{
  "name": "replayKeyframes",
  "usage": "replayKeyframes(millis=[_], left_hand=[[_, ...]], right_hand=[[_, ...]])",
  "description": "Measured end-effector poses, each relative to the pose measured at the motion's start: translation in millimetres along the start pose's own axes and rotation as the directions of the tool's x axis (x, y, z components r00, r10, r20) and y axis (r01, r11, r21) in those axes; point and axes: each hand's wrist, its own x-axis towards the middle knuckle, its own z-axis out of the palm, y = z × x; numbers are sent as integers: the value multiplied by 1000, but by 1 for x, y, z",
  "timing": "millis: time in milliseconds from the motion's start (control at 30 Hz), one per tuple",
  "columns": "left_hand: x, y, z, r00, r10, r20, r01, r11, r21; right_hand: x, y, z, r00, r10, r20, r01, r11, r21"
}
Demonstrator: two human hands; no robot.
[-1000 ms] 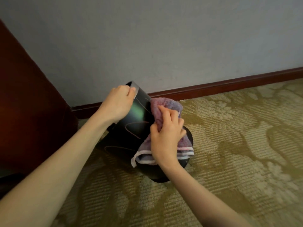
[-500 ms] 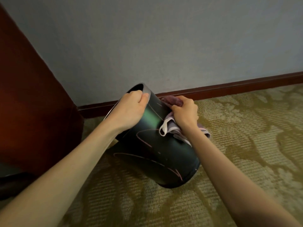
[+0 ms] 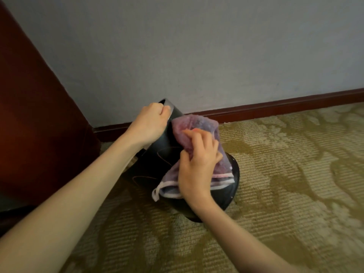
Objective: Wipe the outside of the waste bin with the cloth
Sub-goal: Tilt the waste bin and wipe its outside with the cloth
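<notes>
A black waste bin (image 3: pixel 157 154) with thin curved line patterns is tipped over above the carpet, its open mouth pointing up towards the wall and its base towards me. My left hand (image 3: pixel 149 123) grips the bin's rim, fingers curled over the edge. A purple-pink cloth (image 3: pixel 199 125) with white-striped edges lies draped across the bin's outer side. My right hand (image 3: pixel 199 164) clutches the cloth and presses it against the bin's wall near the base. The cloth and my right hand hide much of the bin's right side.
A grey wall (image 3: pixel 197 46) with a dark red skirting board (image 3: pixel 275 107) runs just behind the bin. A dark red wooden panel (image 3: pixel 29 115) stands close on the left. Patterned green-beige carpet (image 3: pixel 295 174) spreads to the right and towards me.
My right hand has dragged the cloth from up near the bin's rim down towards its base. The bin has tilted back a little; my left hand keeps its grip on the rim.
</notes>
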Motion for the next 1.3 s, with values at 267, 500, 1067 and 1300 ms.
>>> replayKeyframes(millis=[267,500,1067,1300], left_hand=[[-11,-4,-7,1000,5,7,-5,998,-64],[-21,-4,-4,998,57,11,-54,988,-143],[1,-2,-4,998,-40,44,45,990,-133],[-1,-10,-10,995,-87,44,94,977,-191]], right_hand=[[3,-6,6,998,-57,-25,54,995,-88],[65,-2,2,971,154,184,-147,988,-52],[51,-14,5,984,27,176,-7,994,-113],[1,-18,10,976,-209,66,218,956,-196]])
